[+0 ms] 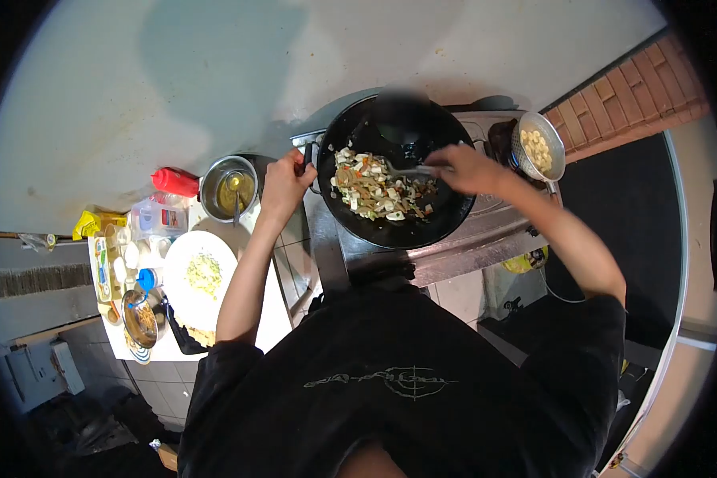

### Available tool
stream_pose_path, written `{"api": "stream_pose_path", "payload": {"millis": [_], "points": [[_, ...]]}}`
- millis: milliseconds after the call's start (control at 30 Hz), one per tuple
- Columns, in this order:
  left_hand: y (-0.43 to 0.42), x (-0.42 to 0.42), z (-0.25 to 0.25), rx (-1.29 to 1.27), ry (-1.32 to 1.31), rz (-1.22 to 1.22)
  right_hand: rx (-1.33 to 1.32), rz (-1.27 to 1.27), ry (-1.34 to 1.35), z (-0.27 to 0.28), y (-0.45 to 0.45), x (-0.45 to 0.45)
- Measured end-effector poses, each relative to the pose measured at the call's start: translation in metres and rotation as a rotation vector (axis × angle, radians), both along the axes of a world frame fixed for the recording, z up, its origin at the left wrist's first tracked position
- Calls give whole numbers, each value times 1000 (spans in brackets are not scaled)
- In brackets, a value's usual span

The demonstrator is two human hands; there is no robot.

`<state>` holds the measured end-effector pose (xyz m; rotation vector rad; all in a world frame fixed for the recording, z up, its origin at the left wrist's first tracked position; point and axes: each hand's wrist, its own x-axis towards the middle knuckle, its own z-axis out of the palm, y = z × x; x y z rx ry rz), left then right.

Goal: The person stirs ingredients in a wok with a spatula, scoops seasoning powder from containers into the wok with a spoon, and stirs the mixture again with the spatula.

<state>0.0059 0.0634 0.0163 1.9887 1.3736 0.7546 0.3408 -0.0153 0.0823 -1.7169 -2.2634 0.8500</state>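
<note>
A large black wok (446, 223) sits on the stove, with chopped food (378, 191) of white, brown, green and orange pieces in its left and middle part. My left hand (287, 185) is closed round the wok's side handle (308, 157). Over the right half of the wok, my right hand (466, 169) grips a metal cooking spoon or spatula (406, 170). Its far end reaches into the food, so its exact shape is hidden. The fingers of that hand are slightly blurred.
A colander (556, 142) with pale pieces stands right of the wok on the steel stove (454, 259). To the left are a metal pot (207, 191) with a ladle, a red squeeze bottle (174, 182), a white plate (185, 259) with chopped greens, and a small pan (155, 319).
</note>
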Motion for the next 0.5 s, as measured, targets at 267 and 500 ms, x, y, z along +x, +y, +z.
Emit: {"api": "stream_pose_path", "payload": {"millis": [267,500], "points": [[-3,1,2,-41,-8,22,109,-90,-409,55,-124,-69],[-1,3,7,-43,37,24,131,-171,-476,34,-143,-72]]}}
